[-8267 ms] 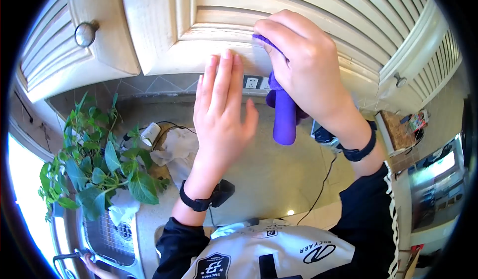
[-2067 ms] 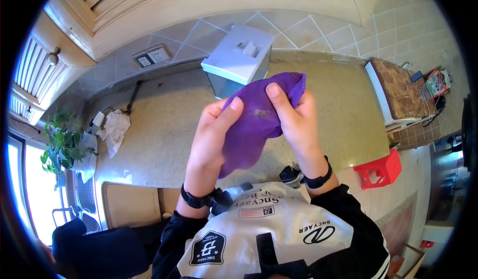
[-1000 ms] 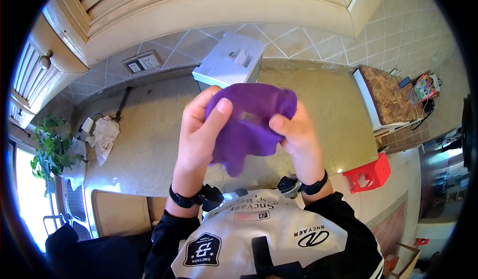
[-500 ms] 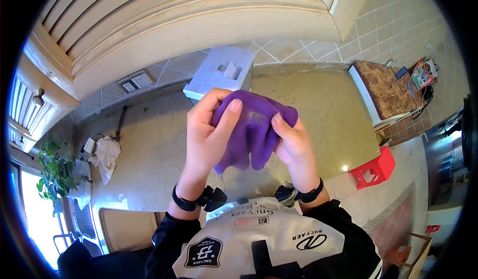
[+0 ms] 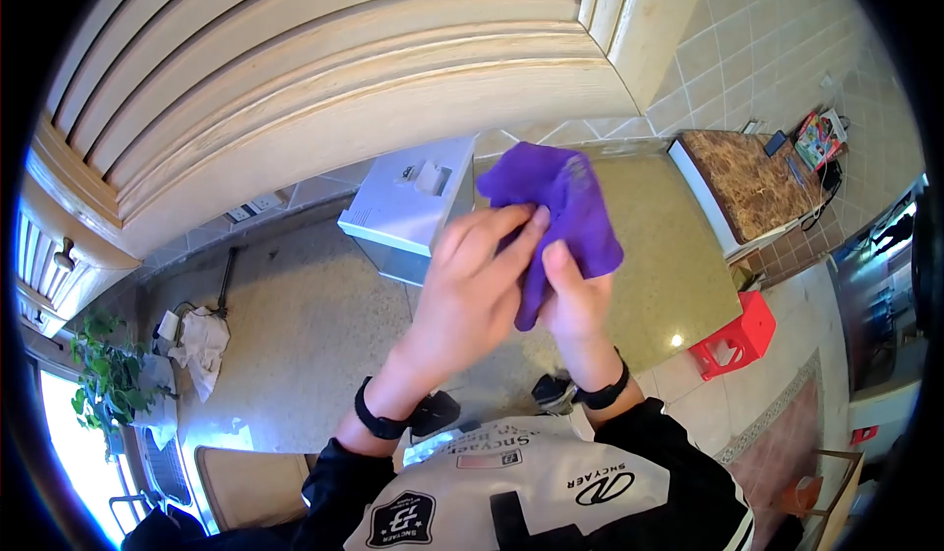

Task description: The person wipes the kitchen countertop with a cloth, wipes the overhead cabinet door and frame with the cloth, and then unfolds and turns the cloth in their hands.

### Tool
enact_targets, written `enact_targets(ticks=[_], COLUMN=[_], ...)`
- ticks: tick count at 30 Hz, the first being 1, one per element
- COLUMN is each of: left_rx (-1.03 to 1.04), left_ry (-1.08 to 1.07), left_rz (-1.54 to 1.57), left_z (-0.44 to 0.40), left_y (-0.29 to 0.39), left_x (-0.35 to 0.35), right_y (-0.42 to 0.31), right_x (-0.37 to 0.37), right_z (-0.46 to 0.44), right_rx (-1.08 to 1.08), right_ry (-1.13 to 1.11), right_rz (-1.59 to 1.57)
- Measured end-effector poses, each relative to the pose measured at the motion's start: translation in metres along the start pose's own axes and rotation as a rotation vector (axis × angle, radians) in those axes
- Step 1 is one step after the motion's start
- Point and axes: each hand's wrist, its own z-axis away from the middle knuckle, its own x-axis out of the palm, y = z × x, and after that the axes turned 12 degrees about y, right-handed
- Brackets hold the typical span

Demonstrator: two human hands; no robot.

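A purple cloth [image 5: 580, 212], with a greyish dirty patch near its top, is held up in front of my chest above the counter. My left hand [image 5: 472, 290] pinches the cloth's near folds between bent fingers. My right hand [image 5: 575, 300] grips it from below, thumb in front and the other fingers hidden behind the fabric. Part of the cloth hangs down between both hands. Behind my left hand stands a white-lidded box [image 5: 411, 192] with clear sides.
Louvred cabinet doors [image 5: 374, 69] hang over the counter [image 5: 305, 325]. A crumpled white cloth [image 5: 202, 345] and a plant [image 5: 103, 369] are at the left. At the right are a brown-topped cabinet [image 5: 742, 182] and a red stool [image 5: 739, 337].
My left hand has shifted from the cloth's left edge to its near folds. The cloth is bunched and turned up to the right. The view has tilted, bringing the cabinet doors lower.
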Motion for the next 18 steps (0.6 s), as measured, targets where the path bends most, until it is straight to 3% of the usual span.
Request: enact_targets(ticks=[2,3,4,6,7,10,12,14,16,18], left_rx=[0.232,0.228,0.222,0.185,0.146,0.017,0.009,0.094,0.012,0.098], left_ry=[0.096,0.140,0.181,0.284,0.385,0.353,0.349,0.360,0.299,0.380], left_rz=[-0.137,-0.180,-0.222,-0.301,-0.388,-0.500,-0.528,-0.678,-0.698,-0.846], left_z=[-0.004,-0.005,-0.005,-0.009,-0.010,-0.017,-0.021,-0.019,-0.018,-0.020], left_y=[0.002,0.003,0.003,-0.008,-0.013,-0.022,-0.026,-0.030,-0.021,-0.018], left_x=[-0.006,-0.011,-0.014,-0.015,-0.015,-0.016,-0.016,-0.016,-0.018,-0.016], right_y=[-0.014,-0.024,-0.034,-0.054,-0.059,-0.070,-0.072,-0.075,-0.071,-0.072], right_x=[0.002,0.008,0.007,0.001,0.005,0.017,0.021,0.020,0.019,0.020], right_z=[-0.013,-0.027,-0.042,-0.064,-0.065,-0.073,-0.082,-0.087,-0.089,-0.094], right_rx=[-0.315,-0.545,-0.548,-1.139,-1.140,-1.001,-1.422,-1.447,-1.341,-1.399], right_ry=[0.113,0.147,0.150,-0.069,-0.069,-0.102,-0.264,-0.303,-0.268,-0.322], right_rz=[0.377,0.582,0.587,1.145,1.155,1.423,1.348,1.341,1.293,1.305])
